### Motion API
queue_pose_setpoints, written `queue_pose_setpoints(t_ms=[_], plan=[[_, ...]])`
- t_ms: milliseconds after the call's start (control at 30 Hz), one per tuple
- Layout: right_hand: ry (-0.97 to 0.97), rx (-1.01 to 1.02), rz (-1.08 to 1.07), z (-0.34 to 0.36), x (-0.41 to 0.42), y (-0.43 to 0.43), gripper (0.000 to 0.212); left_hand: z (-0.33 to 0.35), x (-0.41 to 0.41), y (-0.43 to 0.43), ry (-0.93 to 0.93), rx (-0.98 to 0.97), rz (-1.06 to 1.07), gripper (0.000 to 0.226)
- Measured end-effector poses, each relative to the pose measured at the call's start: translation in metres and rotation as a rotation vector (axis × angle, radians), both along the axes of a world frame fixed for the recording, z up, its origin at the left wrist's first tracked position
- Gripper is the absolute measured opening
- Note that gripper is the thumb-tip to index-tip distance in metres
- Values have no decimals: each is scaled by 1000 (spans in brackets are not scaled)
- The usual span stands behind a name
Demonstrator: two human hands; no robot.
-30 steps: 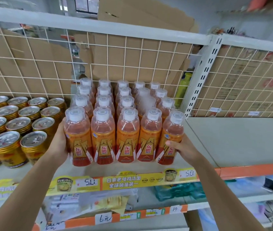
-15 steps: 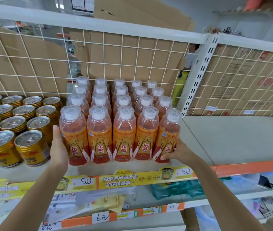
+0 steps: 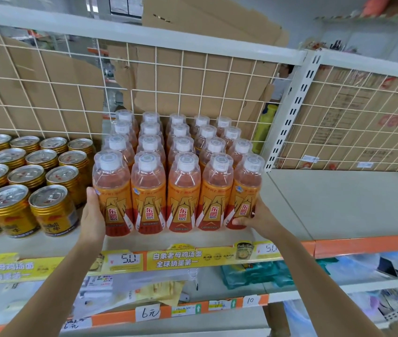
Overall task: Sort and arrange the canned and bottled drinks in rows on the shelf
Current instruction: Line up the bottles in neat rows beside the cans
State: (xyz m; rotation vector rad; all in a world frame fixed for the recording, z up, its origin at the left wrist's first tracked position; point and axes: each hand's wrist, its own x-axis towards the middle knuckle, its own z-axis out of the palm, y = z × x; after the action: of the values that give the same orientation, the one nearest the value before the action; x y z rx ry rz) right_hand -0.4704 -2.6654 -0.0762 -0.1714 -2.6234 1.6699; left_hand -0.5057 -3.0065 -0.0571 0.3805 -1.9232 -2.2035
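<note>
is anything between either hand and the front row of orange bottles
Nothing visible does. The left hand presses directly against the leftmost front bottle, and the right hand wraps its thumb round the base of the rightmost front bottle.

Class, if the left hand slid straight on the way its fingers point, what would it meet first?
Likely the gold can crowding the narrow gap beside the bottles; depth is unclear.

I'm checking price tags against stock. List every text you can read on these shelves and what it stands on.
"东鹏特饮": labels of the bottles
"白象老母鸡汤面 全球销量第一": yellow strip on the shelf edge
"5.0": price tag on that strip
"6元": handwritten tag, lower shelf edge
"10": small tag, lower shelf edge
Print on the cans and the carton: too blurred.
</note>
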Motion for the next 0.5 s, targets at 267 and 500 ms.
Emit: queue_pose_setpoints(t_ms=[267,500], plan=[[176,28,-293,-10,20,-45,139,-23,16,-25,229,-180,-330,62],[238,-7,-404,-14,13,-71,142,-24,17,-20,232,-378,-328,87]])
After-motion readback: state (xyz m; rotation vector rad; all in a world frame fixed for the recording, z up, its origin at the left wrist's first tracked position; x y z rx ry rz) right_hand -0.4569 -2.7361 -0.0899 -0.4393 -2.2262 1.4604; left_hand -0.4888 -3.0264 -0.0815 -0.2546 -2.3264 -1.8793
